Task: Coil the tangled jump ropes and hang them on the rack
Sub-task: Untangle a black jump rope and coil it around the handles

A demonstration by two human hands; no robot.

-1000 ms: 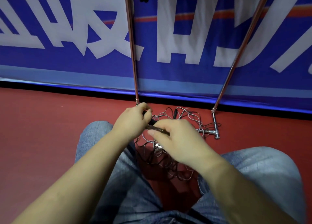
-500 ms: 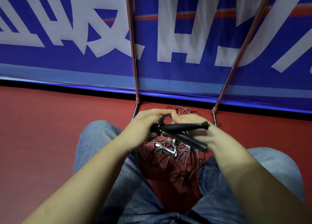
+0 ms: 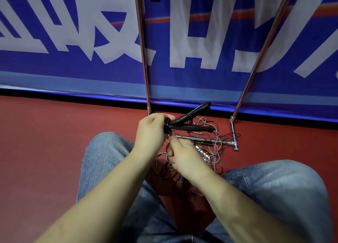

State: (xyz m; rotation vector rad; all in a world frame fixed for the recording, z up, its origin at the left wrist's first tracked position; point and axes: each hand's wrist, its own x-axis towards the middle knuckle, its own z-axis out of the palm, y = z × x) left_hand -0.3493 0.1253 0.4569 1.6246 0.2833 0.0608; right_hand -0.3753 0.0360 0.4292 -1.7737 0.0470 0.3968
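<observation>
Jump ropes (image 3: pixel 204 151) lie in a tangle on the red floor (image 3: pixel 45 142) between the person's knees, across the rack's foot bar (image 3: pixel 210 141). Two black handles (image 3: pixel 190 122) stick out to the right and away from the left hand (image 3: pixel 151 131), which grips them at their near ends. Just below, the right hand (image 3: pixel 184 156) pinches thin cord running down into the heap. I judge that any coiling must draw cord up toward the handles.
</observation>
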